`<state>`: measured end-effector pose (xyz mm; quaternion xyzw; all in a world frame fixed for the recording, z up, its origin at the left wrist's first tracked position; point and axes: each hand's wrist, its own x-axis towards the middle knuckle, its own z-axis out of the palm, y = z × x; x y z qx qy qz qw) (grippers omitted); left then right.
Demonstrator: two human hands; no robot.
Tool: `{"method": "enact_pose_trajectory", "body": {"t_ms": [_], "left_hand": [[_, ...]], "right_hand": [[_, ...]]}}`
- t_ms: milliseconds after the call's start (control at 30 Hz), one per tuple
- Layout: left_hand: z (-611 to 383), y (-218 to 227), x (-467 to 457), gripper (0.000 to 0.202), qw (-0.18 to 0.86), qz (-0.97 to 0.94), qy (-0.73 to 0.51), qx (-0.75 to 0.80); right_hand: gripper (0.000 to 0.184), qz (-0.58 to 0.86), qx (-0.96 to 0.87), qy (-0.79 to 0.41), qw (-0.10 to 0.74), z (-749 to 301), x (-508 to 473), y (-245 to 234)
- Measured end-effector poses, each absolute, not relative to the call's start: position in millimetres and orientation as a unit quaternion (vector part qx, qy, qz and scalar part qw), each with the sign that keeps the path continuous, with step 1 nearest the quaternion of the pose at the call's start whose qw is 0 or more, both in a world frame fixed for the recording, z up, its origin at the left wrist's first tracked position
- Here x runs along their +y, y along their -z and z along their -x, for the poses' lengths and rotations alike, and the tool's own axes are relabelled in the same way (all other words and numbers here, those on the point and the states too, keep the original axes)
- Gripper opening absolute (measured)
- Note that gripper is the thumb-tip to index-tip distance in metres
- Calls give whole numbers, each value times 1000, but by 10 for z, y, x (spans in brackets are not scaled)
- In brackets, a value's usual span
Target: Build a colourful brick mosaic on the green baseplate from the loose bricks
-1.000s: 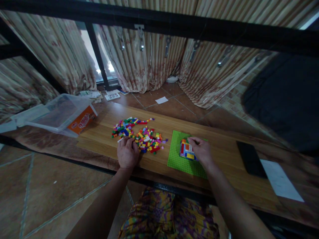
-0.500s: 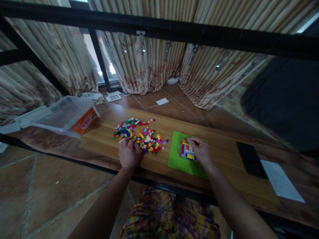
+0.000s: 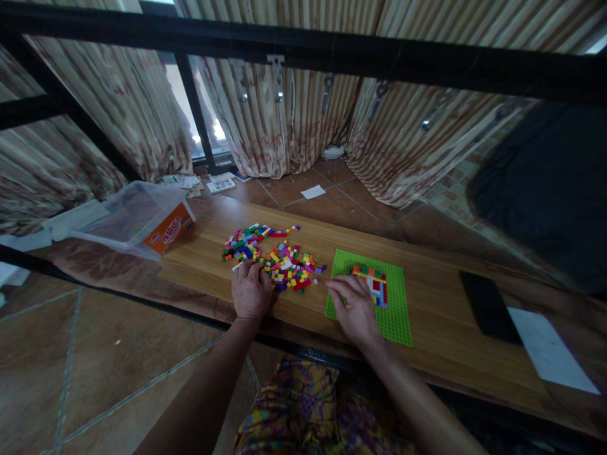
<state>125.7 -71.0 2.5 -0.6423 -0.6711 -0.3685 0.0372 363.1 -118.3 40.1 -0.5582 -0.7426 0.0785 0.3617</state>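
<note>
My left hand (image 3: 251,289) rests on the wooden table at the near-left edge of a pile of loose toy bricks (image 3: 289,268). Its fingers lie bent over the edge of the pile, and no held brick shows. Over the left part of a green baseplate (image 3: 397,322) is my right hand (image 3: 355,308), fingers stretched toward the pile with the thumb apart. Nothing is visible in it. A block of multicoloured bricks (image 3: 379,287) stands on the baseplate, partly hidden behind this hand.
A clear plastic tub (image 3: 114,218) with an orange label lies at the table's left end. To the right are a black phone-like slab (image 3: 488,306) and a white sheet of paper (image 3: 552,347). A black metal bar (image 3: 303,54) crosses in front of the curtains.
My right hand has moved left from the brick block toward the loose pile, uncovering the block's right side. My left hand stays at the pile. The whole view has shifted slightly.
</note>
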Motion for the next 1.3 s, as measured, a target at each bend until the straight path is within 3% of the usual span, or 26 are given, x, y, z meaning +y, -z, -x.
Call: {"method": "enact_pose_trajectory", "body": {"t_ms": [333,867,1300], "left_hand": [[-1245,-29,-711,27,17,643,370,-670],[-1234,-58,-738,32,18,645,374,-666],[-1223,-33,-726,34,36,645,369,-668]], "right_hand": [[17,531,-759,-138,349,-3037,-1199,-228],[1,575,-772,-72,261,-2662,-1003,-228],[5,581,-778,-45,236,-2672,-1053,-247]]}}
